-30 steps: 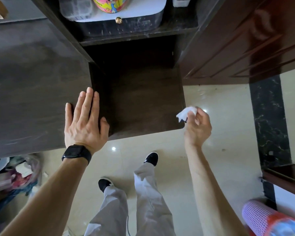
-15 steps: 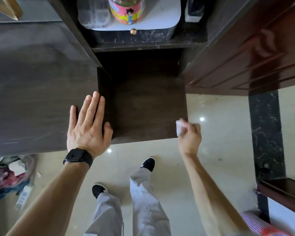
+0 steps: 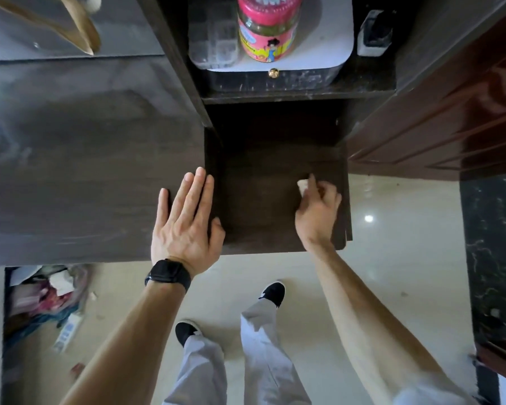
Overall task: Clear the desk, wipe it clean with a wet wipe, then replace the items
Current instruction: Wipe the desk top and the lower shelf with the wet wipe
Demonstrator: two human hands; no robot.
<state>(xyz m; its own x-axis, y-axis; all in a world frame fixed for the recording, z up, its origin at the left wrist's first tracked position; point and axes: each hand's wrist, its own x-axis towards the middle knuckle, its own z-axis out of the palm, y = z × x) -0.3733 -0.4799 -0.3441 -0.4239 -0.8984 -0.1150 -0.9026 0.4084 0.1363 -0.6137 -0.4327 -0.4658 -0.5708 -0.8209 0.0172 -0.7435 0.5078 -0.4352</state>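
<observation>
The dark wooden desk [image 3: 70,171] fills the left of the view, with a lower dark shelf [image 3: 263,200] set into its right end. My left hand [image 3: 187,226] lies flat, fingers spread, on the desk's near right corner; a black watch is on that wrist. My right hand [image 3: 319,209] presses a small white wet wipe [image 3: 303,185] onto the lower shelf near its right side; only a bit of the wipe shows past the fingers.
Behind the shelf a higher ledge holds a white-lidded box [image 3: 319,62], a pink jar [image 3: 268,27], a clear organiser [image 3: 214,36] and a small black-and-white item [image 3: 374,33]. A wooden hanger [image 3: 76,30] lies at far left. A red-brown door [image 3: 450,112] stands right. Clutter [image 3: 44,299] sits under the desk.
My right hand has carried the wipe from beyond the shelf's near right corner up onto the shelf surface. My left hand has stayed flat on the desk corner.
</observation>
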